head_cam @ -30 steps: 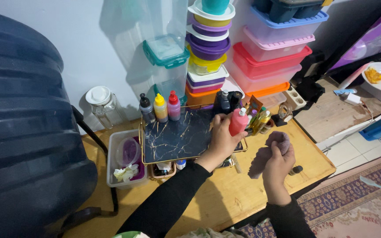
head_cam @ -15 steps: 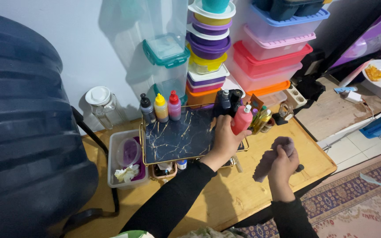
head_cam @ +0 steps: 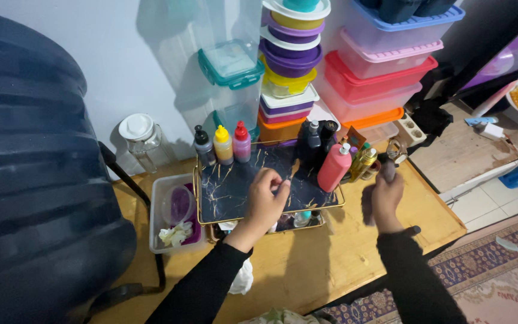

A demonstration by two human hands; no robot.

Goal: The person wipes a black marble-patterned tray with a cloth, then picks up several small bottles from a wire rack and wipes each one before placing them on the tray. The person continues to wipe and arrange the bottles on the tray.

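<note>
My left hand hovers over the dark marbled tray with its fingers loosely curled and nothing in it. A pink squeeze bottle with a white cap stands upright on the tray's right edge, apart from the hand. My right hand is closed around a purple-grey cloth, just right of the tray near several small bottles. Black, yellow and red squeeze bottles line the tray's back left edge.
A large dark blue tank fills the left. A clear bin with a purple cup sits left of the tray, beside a lidded glass jar. Stacked coloured plastic containers stand against the wall. A patterned rug lies right of the wooden table.
My left hand set the pink bottle down on the tray's right edge, let go and moved left over the tray. My right hand carried the cloth up toward the small bottles.
</note>
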